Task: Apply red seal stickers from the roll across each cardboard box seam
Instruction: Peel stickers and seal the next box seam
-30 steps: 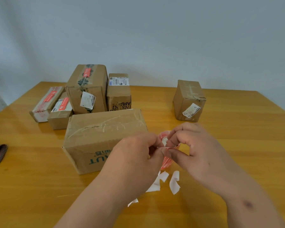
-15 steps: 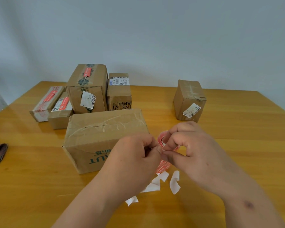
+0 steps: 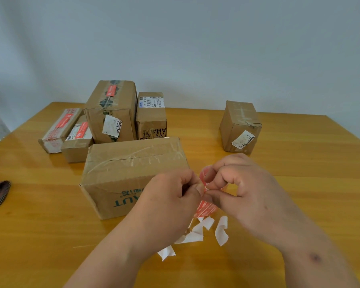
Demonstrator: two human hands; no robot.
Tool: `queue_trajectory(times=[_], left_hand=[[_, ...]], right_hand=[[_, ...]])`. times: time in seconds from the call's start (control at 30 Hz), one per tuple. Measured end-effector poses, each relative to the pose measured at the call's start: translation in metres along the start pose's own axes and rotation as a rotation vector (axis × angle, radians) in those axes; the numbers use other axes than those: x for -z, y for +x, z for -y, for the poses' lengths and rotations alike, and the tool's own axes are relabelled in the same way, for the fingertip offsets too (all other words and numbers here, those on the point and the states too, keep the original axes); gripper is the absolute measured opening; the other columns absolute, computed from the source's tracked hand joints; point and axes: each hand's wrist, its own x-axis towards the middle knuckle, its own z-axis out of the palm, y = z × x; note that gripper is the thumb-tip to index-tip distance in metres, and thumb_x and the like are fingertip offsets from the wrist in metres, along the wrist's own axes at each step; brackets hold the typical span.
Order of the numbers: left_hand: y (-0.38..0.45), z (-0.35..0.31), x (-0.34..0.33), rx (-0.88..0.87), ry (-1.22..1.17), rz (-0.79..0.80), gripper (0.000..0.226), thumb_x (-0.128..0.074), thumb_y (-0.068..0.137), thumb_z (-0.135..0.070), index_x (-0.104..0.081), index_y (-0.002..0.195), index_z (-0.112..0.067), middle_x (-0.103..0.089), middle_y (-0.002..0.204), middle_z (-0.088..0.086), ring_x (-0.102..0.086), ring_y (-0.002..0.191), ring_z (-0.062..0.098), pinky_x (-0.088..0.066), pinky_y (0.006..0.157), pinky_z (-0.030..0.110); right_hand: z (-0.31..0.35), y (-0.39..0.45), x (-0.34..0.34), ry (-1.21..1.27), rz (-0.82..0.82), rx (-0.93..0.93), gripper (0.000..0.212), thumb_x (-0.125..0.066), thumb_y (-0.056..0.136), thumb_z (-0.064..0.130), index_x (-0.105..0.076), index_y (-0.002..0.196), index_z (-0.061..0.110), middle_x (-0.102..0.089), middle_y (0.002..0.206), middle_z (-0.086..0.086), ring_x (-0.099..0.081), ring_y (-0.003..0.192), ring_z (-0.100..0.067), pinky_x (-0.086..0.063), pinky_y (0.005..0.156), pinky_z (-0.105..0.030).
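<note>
In the head view, both hands meet just to the right of the large box (image 3: pixel 133 173), the nearest carton on the worktop (image 3: pixel 310 173). The left hand (image 3: pixel 170 202) is curled, thumb and forefinger pinched on the red sticker strip (image 3: pixel 204 207), and the right hand (image 3: pixel 247 190) is curled too, its fingertips pinching the same strip from the other side, the two thumbs almost touching. The strip curls up above the fingers and hangs down below them, its red tail ending just above the white backing scraps (image 3: pixel 220 230) lying on the worktop in front of the large box. Compared with a second ago, the hands sit a little closer together and the pinch has tightened; one more white scrap shows below the left wrist. The large box bears only clear tape along its top seam. Behind it to the left stand four boxes, three showing red seals; the small box (image 3: pixel 240 126) stands well apart to the right behind it, unsealed.
</note>
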Motion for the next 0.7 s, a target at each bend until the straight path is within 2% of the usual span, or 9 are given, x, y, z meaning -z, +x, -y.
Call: queue_trajectory(times=[0.17, 0.27, 0.33, 0.37, 0.43, 0.5, 0.53, 0.63, 0.7], left_hand=[[0.0, -0.002, 0.003, 0.067, -0.086, 0.014, 0.029, -0.054, 0.096, -0.028, -0.06, 0.068, -0.024, -0.038, 0.048, -0.009, -0.03, 0.041, 0.005, -0.028, 0.041, 0.016], [0.0, -0.003, 0.005, 0.09, -0.127, 0.016, 0.028, -0.053, 0.096, -0.032, -0.06, 0.069, -0.025, -0.049, 0.051, -0.008, -0.038, 0.042, 0.003, -0.034, 0.044, 0.015], [0.001, -0.003, 0.007, 0.109, -0.148, 0.02, 0.026, -0.053, 0.095, -0.036, -0.062, 0.072, -0.025, -0.062, 0.06, -0.005, -0.052, 0.047, 0.004, -0.041, 0.047, 0.017], [0.001, -0.003, 0.008, 0.117, -0.16, 0.022, 0.026, -0.053, 0.094, -0.037, -0.063, 0.074, -0.024, -0.066, 0.065, -0.003, -0.059, 0.052, 0.01, -0.046, 0.048, 0.022], [0.002, -0.003, 0.009, 0.12, -0.19, 0.007, 0.025, -0.054, 0.093, -0.039, -0.066, 0.077, -0.025, -0.071, 0.072, 0.001, -0.066, 0.064, 0.022, -0.053, 0.059, 0.03], [0.001, -0.005, 0.011, 0.113, -0.22, -0.021, 0.023, -0.056, 0.092, -0.04, -0.069, 0.079, -0.027, -0.071, 0.072, 0.001, -0.064, 0.06, 0.017, -0.053, 0.058, 0.023], [0.0, -0.005, 0.011, 0.106, -0.223, -0.03, 0.023, -0.056, 0.09, -0.042, -0.07, 0.079, -0.028, -0.071, 0.071, 0.001, -0.062, 0.057, 0.015, -0.05, 0.055, 0.02], [-0.002, -0.006, 0.013, 0.078, -0.184, -0.025, 0.024, -0.061, 0.084, -0.048, -0.071, 0.079, -0.027, -0.062, 0.057, -0.005, -0.049, 0.048, 0.006, -0.04, 0.046, 0.015], [-0.002, -0.004, 0.014, 0.076, -0.155, -0.019, 0.023, -0.064, 0.085, -0.044, -0.07, 0.076, -0.023, -0.054, 0.054, -0.005, -0.041, 0.047, 0.005, -0.036, 0.047, 0.016]], right_hand=[[0.004, 0.001, 0.002, 0.039, -0.017, -0.002, 0.018, -0.08, 0.072, 0.027, -0.065, 0.063, 0.028, -0.062, 0.092, 0.02, -0.054, 0.103, -0.003, -0.041, 0.089, -0.028], [0.003, 0.0, 0.005, 0.017, -0.016, -0.01, 0.013, -0.079, 0.073, 0.032, -0.068, 0.078, 0.035, -0.062, 0.096, 0.022, -0.052, 0.106, -0.002, -0.041, 0.091, -0.031], [0.003, 0.001, 0.009, 0.027, 0.002, -0.044, 0.029, -0.079, 0.072, 0.035, -0.063, 0.095, 0.045, -0.059, 0.1, 0.026, -0.05, 0.108, 0.0, -0.043, 0.092, -0.03], [0.003, 0.001, 0.01, 0.027, 0.015, -0.054, 0.037, -0.08, 0.071, 0.036, -0.06, 0.099, 0.049, -0.058, 0.101, 0.027, -0.049, 0.109, 0.001, -0.042, 0.093, -0.03], [0.003, 0.002, 0.009, -0.004, 0.047, -0.04, 0.031, -0.08, 0.071, 0.037, -0.061, 0.094, 0.047, -0.061, 0.097, 0.023, -0.048, 0.107, 0.001, -0.038, 0.096, -0.032], [0.001, 0.003, 0.006, -0.05, 0.061, -0.014, 0.017, -0.078, 0.071, 0.04, -0.064, 0.079, 0.035, -0.064, 0.09, 0.015, -0.049, 0.102, 0.0, -0.032, 0.096, -0.032], [0.0, 0.003, 0.004, -0.066, 0.06, -0.008, 0.018, -0.076, 0.07, 0.043, -0.063, 0.074, 0.032, -0.064, 0.086, 0.013, -0.05, 0.101, -0.001, -0.03, 0.095, -0.031], [-0.001, 0.004, 0.002, -0.089, 0.045, 0.0, 0.02, -0.067, 0.067, 0.049, -0.054, 0.066, 0.034, -0.06, 0.079, 0.013, -0.054, 0.101, -0.003, -0.027, 0.095, -0.031], [-0.001, 0.004, 0.002, -0.093, 0.056, -0.003, 0.02, -0.067, 0.067, 0.049, -0.054, 0.065, 0.033, -0.06, 0.081, 0.014, -0.054, 0.102, -0.003, -0.025, 0.097, -0.03]])
